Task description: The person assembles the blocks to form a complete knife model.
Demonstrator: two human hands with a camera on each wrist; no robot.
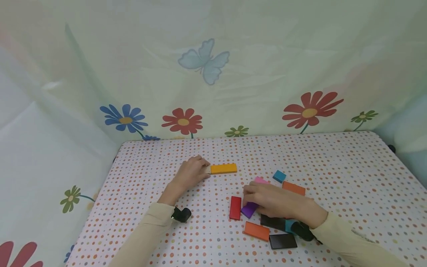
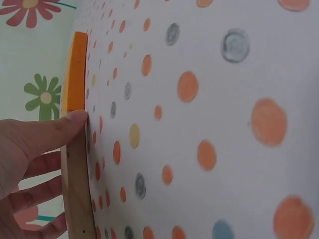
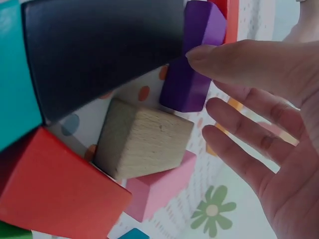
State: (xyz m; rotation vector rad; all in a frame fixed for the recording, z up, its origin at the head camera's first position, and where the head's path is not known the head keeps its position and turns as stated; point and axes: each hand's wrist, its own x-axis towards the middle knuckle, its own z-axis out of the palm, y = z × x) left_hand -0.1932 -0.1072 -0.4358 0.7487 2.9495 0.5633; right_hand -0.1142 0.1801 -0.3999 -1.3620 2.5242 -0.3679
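Quietly, over a dotted table, I work both sides at once, my left hand on a pale wooden block whose end meets a yellow-orange block, my right hand on a purple block among the scattered pieces. On the left, thumb and fingers lie on opposite sides of the wood in a narrow hold, the thumb tip at the seam between the two pieces. On the right, the thumb touches the purple block and the index finger passes behind it, its tip hidden; the grip looks like a loose pinch, though I cannot tell how firm it is, and the other fingers stand apart. The purple block sits just beside a red block and near a black block, with a small wooden block and a pink block close by. The step in hand, as I judge it, is a clean hold on the purple block while the left-hand pair stays in line. Done well, that calls for thumb and index squarely on opposite long faces, free fingers kept off the neighbours, and a lift straight up before any sideways travel, since a low drag could knock the red block askew. Light, steady pressure at the left seam should suffice; a hard push might open or skew the joint.
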